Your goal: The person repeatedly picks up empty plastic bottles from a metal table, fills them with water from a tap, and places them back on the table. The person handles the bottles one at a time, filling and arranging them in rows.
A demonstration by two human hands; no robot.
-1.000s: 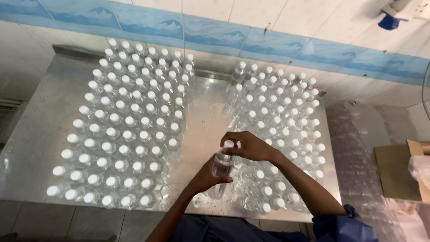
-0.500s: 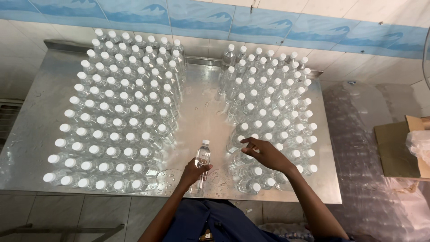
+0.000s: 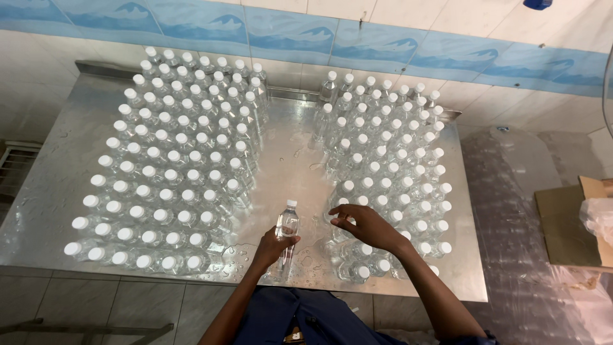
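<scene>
My left hand (image 3: pixel 271 248) grips a clear plastic water bottle (image 3: pixel 287 231) with a white cap, held upright over the wet middle strip of a steel table (image 3: pixel 54 185). My right hand (image 3: pixel 365 226) hovers with fingers spread just right of that bottle, above the near bottles of the right-hand group (image 3: pixel 389 166). It holds nothing. A larger block of capped bottles (image 3: pixel 172 172) stands in rows to the left of my left hand.
A blue and white tiled wall (image 3: pixel 306 32) runs behind the table. Clear plastic sheeting (image 3: pixel 511 211) covers the floor on the right, beside an open cardboard box (image 3: pixel 568 217). Water drops lie on the table's middle strip.
My right hand has come off the bottle's cap and moved right, over the right-hand group. The left hand keeps the bottle, now held further left in the middle strip.
</scene>
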